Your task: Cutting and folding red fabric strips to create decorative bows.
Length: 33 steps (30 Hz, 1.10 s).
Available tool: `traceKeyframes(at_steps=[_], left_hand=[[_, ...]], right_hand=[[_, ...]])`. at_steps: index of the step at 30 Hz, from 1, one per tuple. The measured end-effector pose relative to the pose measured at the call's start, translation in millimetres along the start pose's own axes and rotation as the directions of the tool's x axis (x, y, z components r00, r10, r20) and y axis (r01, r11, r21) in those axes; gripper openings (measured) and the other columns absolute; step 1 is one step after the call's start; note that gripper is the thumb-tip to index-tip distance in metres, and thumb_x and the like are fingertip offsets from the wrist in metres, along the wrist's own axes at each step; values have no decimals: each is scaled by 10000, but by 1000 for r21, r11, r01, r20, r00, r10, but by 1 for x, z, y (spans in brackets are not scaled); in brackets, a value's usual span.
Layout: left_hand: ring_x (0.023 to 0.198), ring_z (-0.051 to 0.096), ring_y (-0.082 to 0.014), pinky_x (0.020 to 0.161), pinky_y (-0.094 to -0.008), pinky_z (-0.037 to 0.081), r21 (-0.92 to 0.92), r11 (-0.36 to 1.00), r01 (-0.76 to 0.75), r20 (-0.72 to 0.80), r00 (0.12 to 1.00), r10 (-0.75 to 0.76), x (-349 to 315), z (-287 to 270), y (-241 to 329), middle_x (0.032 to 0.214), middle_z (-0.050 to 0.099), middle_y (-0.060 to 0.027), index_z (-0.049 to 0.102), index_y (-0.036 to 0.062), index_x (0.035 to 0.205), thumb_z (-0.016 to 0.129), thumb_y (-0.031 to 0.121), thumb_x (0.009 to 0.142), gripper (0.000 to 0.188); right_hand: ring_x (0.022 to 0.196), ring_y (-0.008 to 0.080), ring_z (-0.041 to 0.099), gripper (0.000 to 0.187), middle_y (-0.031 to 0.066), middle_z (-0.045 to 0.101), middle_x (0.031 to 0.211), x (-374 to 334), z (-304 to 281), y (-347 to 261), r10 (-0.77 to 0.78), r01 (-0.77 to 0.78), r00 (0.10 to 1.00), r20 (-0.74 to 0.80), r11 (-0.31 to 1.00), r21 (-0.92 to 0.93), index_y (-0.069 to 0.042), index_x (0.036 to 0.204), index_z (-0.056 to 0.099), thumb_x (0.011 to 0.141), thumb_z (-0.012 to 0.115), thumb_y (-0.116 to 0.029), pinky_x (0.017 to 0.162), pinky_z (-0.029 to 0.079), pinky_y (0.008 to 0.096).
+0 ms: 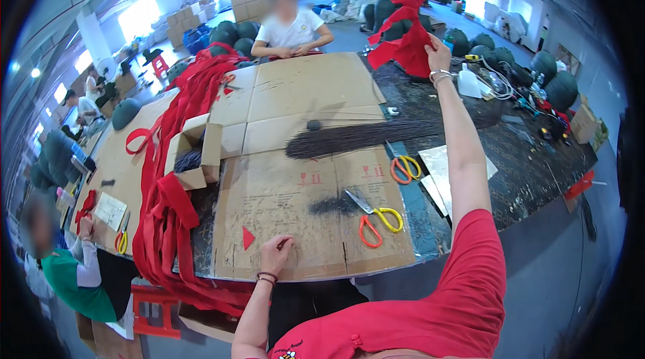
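My right hand is raised at the far right of the table, fingers closed on a red ribbon bow with wide loops and tails. My left hand rests at the table's near edge, fingers curled in, with nothing showing in them. Close to it lies a small red fabric scrap. Scissors with yellow and orange handles lie between my arms, blades partly spread. A second pair of scissors sits farther off. Thin dark wires are spread across the cardboard.
Long red ribbons drape down the left side by an open cardboard box. Metal plates lie under my right forearm. A co-worker sits across the table, another at left. Tools and dark green round objects crowd the right.
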<state>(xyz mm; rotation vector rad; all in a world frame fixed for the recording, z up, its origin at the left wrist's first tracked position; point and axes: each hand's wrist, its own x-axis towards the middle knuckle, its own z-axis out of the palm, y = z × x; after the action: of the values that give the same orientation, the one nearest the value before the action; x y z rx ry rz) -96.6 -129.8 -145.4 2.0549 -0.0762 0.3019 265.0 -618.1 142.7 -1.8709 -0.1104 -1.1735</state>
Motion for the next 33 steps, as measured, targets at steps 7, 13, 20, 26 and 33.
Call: traceKeyframes(at_steps=[7,13,20,26,33], left_hand=[[636,603,-134,606,-258,473,23,1000,-15,11,1000,15,2,1,1,731,650,-83,676,33,894,644,117,820,116],[643,603,-131,613,-259,475,19,999,-45,35,998,44,4,3,4,740,652,-80,674,28,901,641,120,826,123],[670,613,-125,640,-254,485,46,999,-26,36,999,24,1,-3,8,763,662,-68,675,28,913,640,125,831,132],[648,601,-139,622,-262,480,32,998,-60,30,998,59,2,0,12,761,651,-82,671,31,919,645,137,828,141],[684,593,-95,645,-238,477,2,1000,-11,61,998,11,2,-2,9,779,658,-48,670,23,936,647,117,829,144]], right_hand=[[998,180,638,381,113,677,1053,-3,-55,-11,7,-12,998,-56,996,-86,-56,1166,616,794,616,25,890,460,265],[979,205,651,382,116,675,1053,-2,-85,8,-32,31,995,-93,999,-16,-79,1150,628,779,636,10,885,477,293],[1002,177,626,386,119,656,1088,-19,-104,18,71,-50,989,-127,985,166,8,1163,597,781,627,46,897,468,274],[982,172,613,394,101,646,1096,-25,-109,64,343,-209,925,-160,815,541,21,1161,596,771,630,72,909,443,259],[884,254,650,374,127,655,1019,-42,-59,76,680,-395,730,-75,508,765,8,1120,601,756,647,81,811,538,371]])
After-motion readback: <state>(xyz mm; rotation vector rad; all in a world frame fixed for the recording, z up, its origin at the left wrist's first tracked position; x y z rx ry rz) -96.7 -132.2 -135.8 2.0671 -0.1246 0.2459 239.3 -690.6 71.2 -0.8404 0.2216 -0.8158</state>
